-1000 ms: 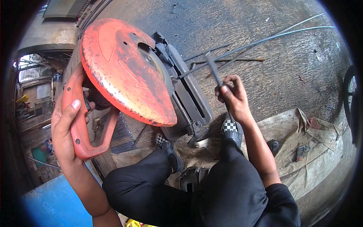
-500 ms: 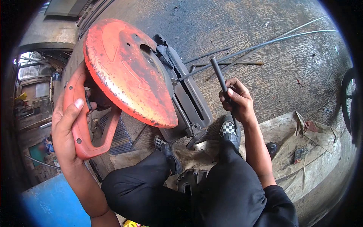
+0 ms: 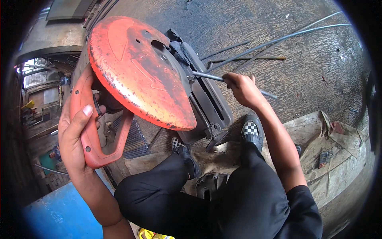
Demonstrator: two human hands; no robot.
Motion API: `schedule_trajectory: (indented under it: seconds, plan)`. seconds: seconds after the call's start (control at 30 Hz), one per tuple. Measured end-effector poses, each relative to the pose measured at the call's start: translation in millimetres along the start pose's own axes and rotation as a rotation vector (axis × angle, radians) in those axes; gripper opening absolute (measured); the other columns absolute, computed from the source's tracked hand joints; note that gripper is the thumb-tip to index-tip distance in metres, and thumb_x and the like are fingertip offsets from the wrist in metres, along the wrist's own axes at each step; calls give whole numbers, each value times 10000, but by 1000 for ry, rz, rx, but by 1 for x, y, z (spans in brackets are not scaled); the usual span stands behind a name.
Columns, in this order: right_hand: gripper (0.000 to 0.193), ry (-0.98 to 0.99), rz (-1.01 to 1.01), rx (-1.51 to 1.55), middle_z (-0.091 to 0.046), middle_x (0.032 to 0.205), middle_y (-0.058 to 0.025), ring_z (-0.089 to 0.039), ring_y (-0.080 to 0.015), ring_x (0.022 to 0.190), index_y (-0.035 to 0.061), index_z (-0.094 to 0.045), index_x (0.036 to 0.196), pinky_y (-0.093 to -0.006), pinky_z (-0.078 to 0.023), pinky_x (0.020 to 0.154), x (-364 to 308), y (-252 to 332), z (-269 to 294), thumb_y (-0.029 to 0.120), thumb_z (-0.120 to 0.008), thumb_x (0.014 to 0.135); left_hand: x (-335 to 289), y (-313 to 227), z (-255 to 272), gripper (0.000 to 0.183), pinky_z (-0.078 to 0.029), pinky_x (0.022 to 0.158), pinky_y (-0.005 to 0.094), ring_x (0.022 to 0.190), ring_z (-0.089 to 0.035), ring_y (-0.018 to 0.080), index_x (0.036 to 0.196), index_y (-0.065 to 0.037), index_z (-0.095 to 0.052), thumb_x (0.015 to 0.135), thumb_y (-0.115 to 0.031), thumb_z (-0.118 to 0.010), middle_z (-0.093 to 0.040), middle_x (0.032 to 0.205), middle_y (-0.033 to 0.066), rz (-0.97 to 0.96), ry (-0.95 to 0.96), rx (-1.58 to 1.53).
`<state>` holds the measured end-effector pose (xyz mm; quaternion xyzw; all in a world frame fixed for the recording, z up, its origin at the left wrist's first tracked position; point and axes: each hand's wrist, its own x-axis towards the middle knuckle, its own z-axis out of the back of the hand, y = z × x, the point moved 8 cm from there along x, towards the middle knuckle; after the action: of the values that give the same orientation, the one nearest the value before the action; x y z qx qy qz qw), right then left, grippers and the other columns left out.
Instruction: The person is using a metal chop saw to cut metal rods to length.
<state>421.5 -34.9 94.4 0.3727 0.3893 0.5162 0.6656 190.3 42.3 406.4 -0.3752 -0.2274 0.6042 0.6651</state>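
Observation:
On the left, my left hand [image 3: 73,137] is wrapped round the orange D-shaped handle [image 3: 85,145] of a chop saw, thumb along its outer side and fingertips at the trigger. The saw's scuffed orange blade guard [image 3: 135,75] covers the blade. My right hand [image 3: 243,89] is closed round a short grey metal rod [image 3: 211,76], which sticks out on both sides of the fist. The rod's left end lies at the edge of the guard, above the dark saw base [image 3: 213,103]; whether it touches the blade cannot be seen.
Long thin rods [image 3: 278,40] lie across the rough floor beyond the saw. A stack of cut rods [image 3: 135,139] sits beneath the handle. A worn tarp [image 3: 306,159] spreads at right, a blue panel [image 3: 63,211] stands lower left, and my checkered shoes [image 3: 251,129] flank the base.
My right hand has swung the rod from nearly upright to lying sideways, its end brought left to the saw. My left hand keeps its hold on the handle. The whole view has shifted slightly.

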Motion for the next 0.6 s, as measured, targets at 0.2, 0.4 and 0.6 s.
schedule_trajectory:
  seconds: [0.2, 0.4, 0.6]
  plan:
    - [211, -86, 138, -153, -678, 847, -135, -640, -320, 829, 98, -663, 1000, -467, -340, 792, 9, 20, 0, 188, -488, 926, 3, 0, -2, 644, -485, 782, 252, 939, -594, 181, 1319, 79, -429, 798, -235, -641, -563, 1181, 163, -48, -15, -4]
    - [177, -70, 199, -233, -669, 831, -123, -640, -297, 842, 78, -653, 956, -450, -337, 797, 10, 27, -9, 153, -503, 900, 5, -4, -6, 673, -445, 887, 268, 1122, -533, 192, 1375, 64, -382, 816, -241, -598, -480, 1353, 157, -66, 43, 43]
    - [184, -62, 220, -267, -670, 913, -104, -632, -260, 914, 79, -652, 995, -444, -337, 811, 7, 28, -14, 134, -525, 874, 5, -5, -10, 695, -421, 910, 271, 1209, -483, 196, 1373, 78, -378, 796, -241, -598, -447, 1390, 164, -66, 76, 46]
